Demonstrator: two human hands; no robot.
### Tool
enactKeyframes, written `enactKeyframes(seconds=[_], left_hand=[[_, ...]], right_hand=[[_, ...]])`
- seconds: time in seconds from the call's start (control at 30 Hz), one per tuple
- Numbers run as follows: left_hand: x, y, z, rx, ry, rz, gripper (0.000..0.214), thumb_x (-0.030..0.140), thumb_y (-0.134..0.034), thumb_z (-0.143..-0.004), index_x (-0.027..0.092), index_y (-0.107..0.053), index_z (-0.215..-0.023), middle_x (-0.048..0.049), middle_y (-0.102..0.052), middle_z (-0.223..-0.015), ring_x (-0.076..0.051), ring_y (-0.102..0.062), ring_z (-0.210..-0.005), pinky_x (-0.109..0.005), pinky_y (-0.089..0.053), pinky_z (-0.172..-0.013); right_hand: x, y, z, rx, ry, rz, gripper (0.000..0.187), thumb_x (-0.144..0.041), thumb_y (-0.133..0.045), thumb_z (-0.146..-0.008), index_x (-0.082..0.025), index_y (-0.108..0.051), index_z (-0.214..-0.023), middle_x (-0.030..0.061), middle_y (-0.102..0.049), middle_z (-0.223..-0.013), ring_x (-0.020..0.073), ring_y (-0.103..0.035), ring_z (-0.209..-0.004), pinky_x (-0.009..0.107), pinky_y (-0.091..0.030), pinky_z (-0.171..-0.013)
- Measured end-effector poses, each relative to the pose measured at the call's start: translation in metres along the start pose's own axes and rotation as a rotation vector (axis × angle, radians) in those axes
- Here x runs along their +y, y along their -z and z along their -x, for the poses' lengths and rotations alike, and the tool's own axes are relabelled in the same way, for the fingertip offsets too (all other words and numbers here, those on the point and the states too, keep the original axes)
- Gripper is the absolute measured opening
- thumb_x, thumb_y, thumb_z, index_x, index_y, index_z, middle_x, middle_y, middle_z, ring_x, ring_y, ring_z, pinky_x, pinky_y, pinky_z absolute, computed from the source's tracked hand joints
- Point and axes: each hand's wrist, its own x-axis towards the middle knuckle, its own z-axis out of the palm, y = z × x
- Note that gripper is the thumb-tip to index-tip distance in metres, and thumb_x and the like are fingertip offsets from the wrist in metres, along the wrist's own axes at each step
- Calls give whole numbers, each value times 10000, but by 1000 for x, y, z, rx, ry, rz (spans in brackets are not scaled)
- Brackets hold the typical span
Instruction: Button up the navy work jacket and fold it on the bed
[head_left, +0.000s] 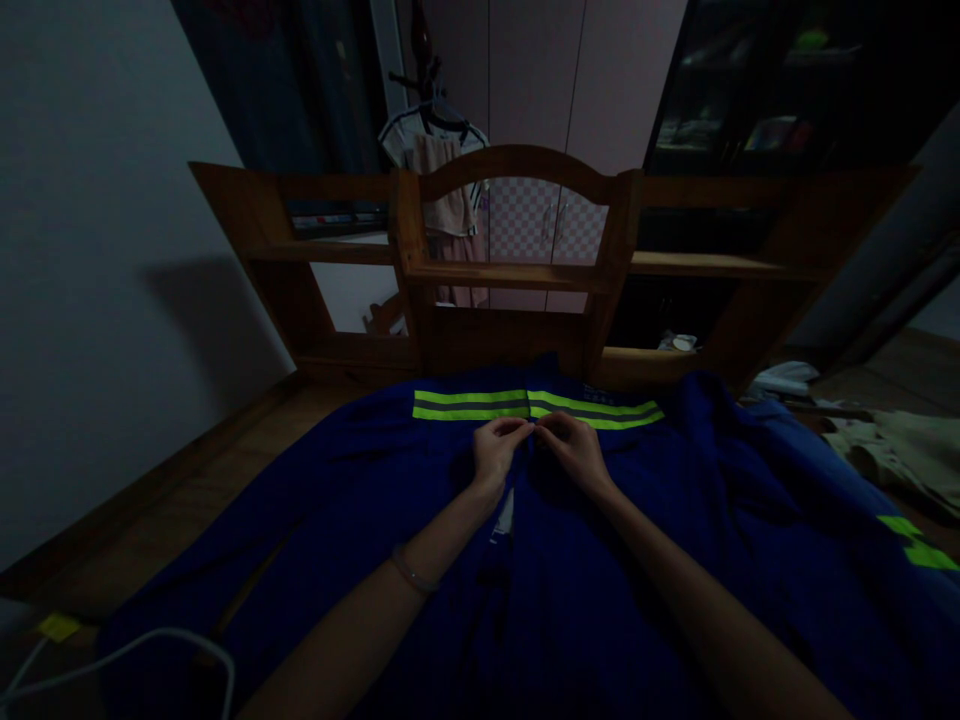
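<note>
A dark blue work jacket (360, 500) with yellow-green reflective stripes (525, 405) lies spread flat on a wooden surface. My left hand (496, 452) and my right hand (577, 450) meet at the jacket's front opening, just below the stripes. Both hands have their fingers pinched together on the cloth at the centre seam. What sits between the fingertips is too small and dark to make out. A thin bracelet circles my left wrist (411, 572).
A wooden headboard with shelves (517, 270) stands right behind the jacket. A white cable (142, 645) loops at the lower left. Beige cloth (900, 450) lies at the right. A grey wall runs along the left; clothes hang behind the headboard.
</note>
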Motion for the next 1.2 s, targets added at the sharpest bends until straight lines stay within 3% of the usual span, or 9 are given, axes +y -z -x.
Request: enactKeyframes(seconds=[0.2, 0.4, 0.6, 0.73, 0.87, 1.0, 1.2], left_hand=[[1, 1, -1, -21, -10, -59, 268, 313, -790, -591, 125, -722, -769, -82, -705, -780, -172, -635, -722, -266, -473, -687], [2, 1, -1, 23, -8, -44, 276, 325, -784, -594, 125, -722, -775, -86, -706, -775, -175, -636, -719, -268, -467, -684], [0, 0, -3, 50, -100, -176, 204, 299, -750, -622, 134, -702, -732, -76, -693, -736, -177, -631, -698, -263, -459, -652], [10, -3, 3, 13, -228, -279, 119, 259, -722, -647, 161, -682, -702, -57, -692, -756, -178, -639, -718, -269, -472, -694], [17, -7, 10, -46, -332, -344, 70, 237, -686, -686, 181, -663, -721, -44, -687, -806, -176, -648, -752, -269, -486, -729], [19, -7, 9, -134, -322, -273, 106, 222, -674, -705, 180, -626, -789, -35, -665, -792, -163, -645, -760, -265, -498, -736], [24, -3, 2, -164, -281, -155, 208, 215, -722, -672, 173, -617, -847, -56, -661, -869, -159, -638, -817, -275, -495, -779]], right_hand=[[0, -1, 0, 13, 16, -17, 176, -351, -589, -839, -183, -633, -863, 37, -674, -807, 174, -651, -696, 270, -518, -644], [2, -1, -4, 38, -63, -96, 232, -398, -632, -793, -176, -633, -863, 53, -678, -831, 194, -654, -733, 272, -538, -610], [-1, 0, -4, 56, -55, -43, 217, -395, -592, -824, -183, -624, -854, 52, -676, -807, 187, -652, -687, 276, -530, -603], [-4, 9, -5, 43, 14, 124, 169, -354, -590, -829, -193, -630, -858, 41, -681, -804, 186, -652, -718, 276, -506, -651], [-4, 20, -9, -39, 13, 153, 154, -339, -599, -818, -189, -632, -835, 30, -679, -770, 182, -650, -702, 265, -493, -639], [-3, 23, -10, -74, 12, 110, 172, -347, -596, -819, -180, -630, -844, 39, -677, -780, 181, -650, -696, 265, -498, -634], [0, 16, -7, -41, -38, -93, 295, -438, -641, -782, -170, -622, -904, 65, -677, -830, 197, -658, -717, 291, -544, -629]])
